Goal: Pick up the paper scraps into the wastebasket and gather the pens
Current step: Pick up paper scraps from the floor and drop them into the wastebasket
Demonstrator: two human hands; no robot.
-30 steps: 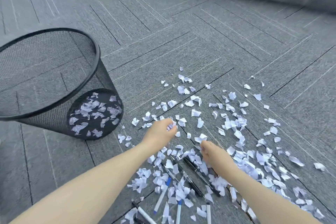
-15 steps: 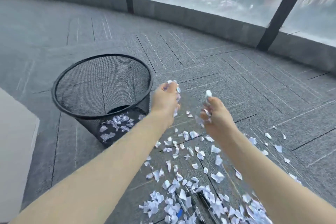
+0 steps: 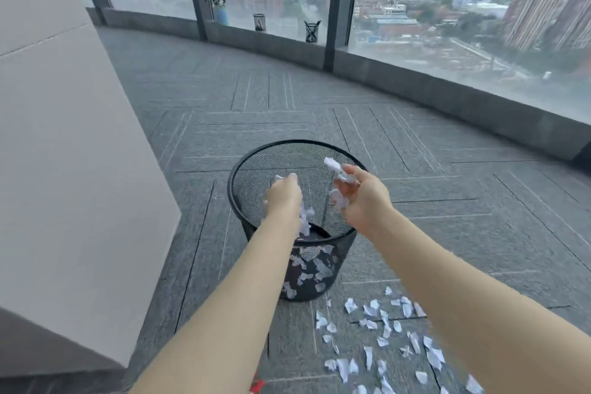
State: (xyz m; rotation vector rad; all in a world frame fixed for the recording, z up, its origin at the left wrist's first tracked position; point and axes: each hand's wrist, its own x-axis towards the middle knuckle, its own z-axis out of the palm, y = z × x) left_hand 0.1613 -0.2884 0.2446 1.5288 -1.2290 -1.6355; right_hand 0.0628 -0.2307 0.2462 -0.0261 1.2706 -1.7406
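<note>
A black wire-mesh wastebasket stands on the grey carpet, with white paper scraps showing through its lower wall. My left hand hovers over its mouth, holding white scraps, and a few scraps hang or fall just below it. Over the basket's right rim, my right hand is closed around a bunch of paper scraps. More loose scraps lie on the floor at the lower right. No pens are in view.
A large beige block or cabinet fills the left side, close to the wastebasket. A low grey sill under tall windows curves along the far side; two mesh pen cups and a small plant stand on it.
Both hands rose from the scrap pile on the floor, each carrying scraps, and moved left to above the wastebasket. The view tilted up; the pens dropped out of sight.
</note>
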